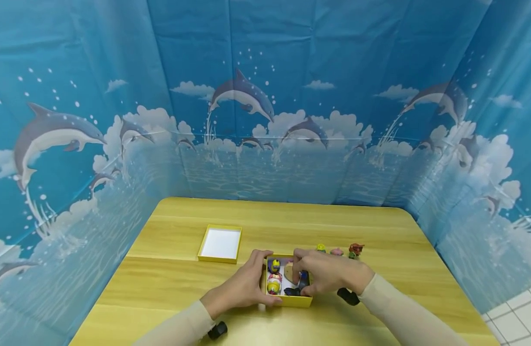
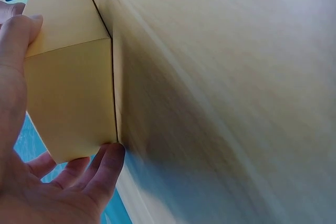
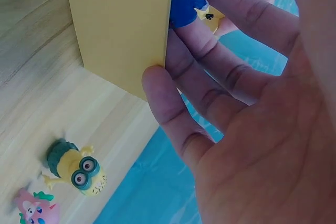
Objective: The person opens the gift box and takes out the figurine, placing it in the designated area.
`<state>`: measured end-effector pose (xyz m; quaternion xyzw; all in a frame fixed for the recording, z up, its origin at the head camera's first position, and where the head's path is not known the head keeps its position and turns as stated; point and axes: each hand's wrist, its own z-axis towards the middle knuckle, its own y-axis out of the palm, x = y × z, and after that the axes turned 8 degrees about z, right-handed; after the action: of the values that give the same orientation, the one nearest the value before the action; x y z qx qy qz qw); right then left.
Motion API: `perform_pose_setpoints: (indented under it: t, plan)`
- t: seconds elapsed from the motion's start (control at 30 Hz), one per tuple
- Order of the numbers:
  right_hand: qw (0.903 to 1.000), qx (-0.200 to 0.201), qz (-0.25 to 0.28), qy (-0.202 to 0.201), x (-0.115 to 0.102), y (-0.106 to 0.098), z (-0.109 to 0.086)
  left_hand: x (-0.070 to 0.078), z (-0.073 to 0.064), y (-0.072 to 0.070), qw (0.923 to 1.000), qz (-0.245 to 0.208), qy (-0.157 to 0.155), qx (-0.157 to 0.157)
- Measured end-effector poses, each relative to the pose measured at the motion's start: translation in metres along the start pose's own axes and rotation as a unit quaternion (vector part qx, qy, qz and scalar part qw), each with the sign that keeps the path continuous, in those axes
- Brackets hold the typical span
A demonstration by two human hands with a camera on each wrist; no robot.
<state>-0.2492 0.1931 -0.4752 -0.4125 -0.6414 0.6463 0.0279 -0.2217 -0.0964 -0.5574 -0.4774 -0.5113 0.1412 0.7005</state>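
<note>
A yellow open-topped box (image 1: 297, 302) stands on the table with several small toy figures in it. My left hand (image 1: 244, 283) grips its left side, thumb at the near wall and fingers at the far one; the left wrist view shows the fingertips (image 2: 113, 153) against the wall. My right hand (image 1: 323, 271) reaches in over the right side, fingers curled about a blue toy figure (image 3: 186, 10); its lower part is hidden. One fingertip (image 3: 157, 80) touches the outer wall. A yellow-headed figure (image 1: 274, 284) and a small yellow-and-blue figure (image 1: 274, 265) lie at the left inside.
The yellow lid (image 1: 206, 260), white inside, lies at the back left of the wooden table (image 1: 170, 269). Beyond the right hand are a yellow goggled figure (image 3: 73, 163), a pink figure (image 3: 38, 208) and a red-brown figure (image 1: 356, 249). A dolphin-print curtain surrounds the table.
</note>
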Motion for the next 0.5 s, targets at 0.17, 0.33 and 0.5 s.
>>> perform_pose_setpoints:
  t: [0.17,0.33,0.5]
  plan:
    - [0.9999,-0.002,0.007,-0.011,0.0003,-0.0005,0.0008,-0.0016,-0.0001,0.0001,1.0000,-0.001,-0.001,-0.003]
    - [0.9998,0.000,0.012,-0.013,0.0004,-0.0014,-0.0001,-0.0022,0.0011,0.0002,1.0000,-0.007,0.002,-0.002]
    - [0.9998,0.005,0.015,-0.013,0.0020,-0.0020,-0.0013,-0.0026,0.0022,-0.0002,1.0000,-0.008,0.002,-0.002]
